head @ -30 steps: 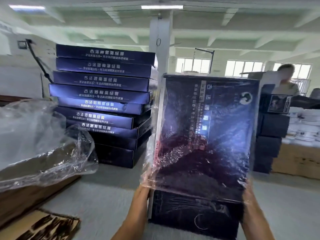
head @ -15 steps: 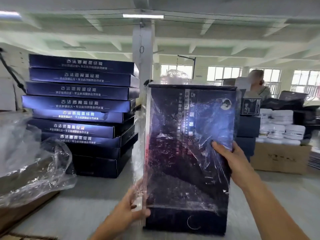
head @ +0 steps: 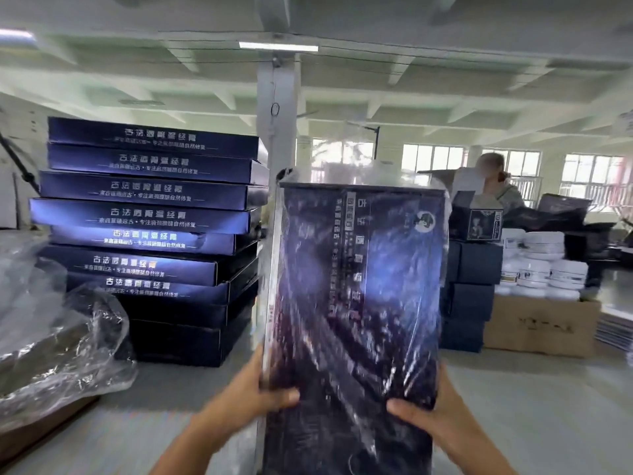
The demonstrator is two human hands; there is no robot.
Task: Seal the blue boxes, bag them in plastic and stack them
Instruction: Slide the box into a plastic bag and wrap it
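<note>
the blue box [head: 356, 303] is held upright in front of the camera, above the grey table [head: 164, 416], with its printed face toward the viewer. a clear plastic bag [head: 346, 171] covers it, wrinkled and shiny, and loose film sticks up past the box's top edge. the left hand [head: 253, 395] grips the box's lower left edge, with the thumb curled over the front and the other fingers hidden behind. the right hand [head: 435, 416] grips the lower right edge the same way, its thumb pressed on the plastic-covered front. the bottom of the box runs out of the picture.

to the left, behind the held box, a stack of blue boxes [head: 150, 214] lies flat on the table. their long sides with pale lettering face the camera, and the layers are slightly out of line. nearer, on the far left, a heap of clear plastic [head: 58, 337] lies over something brown. a white pillar [head: 277, 121] rises behind the stack. to the right stand dark boxes [head: 472, 293], then white jars [head: 541, 265] on a cardboard carton [head: 541, 323]. a person [head: 503, 186] is in the background by the windows.
</note>
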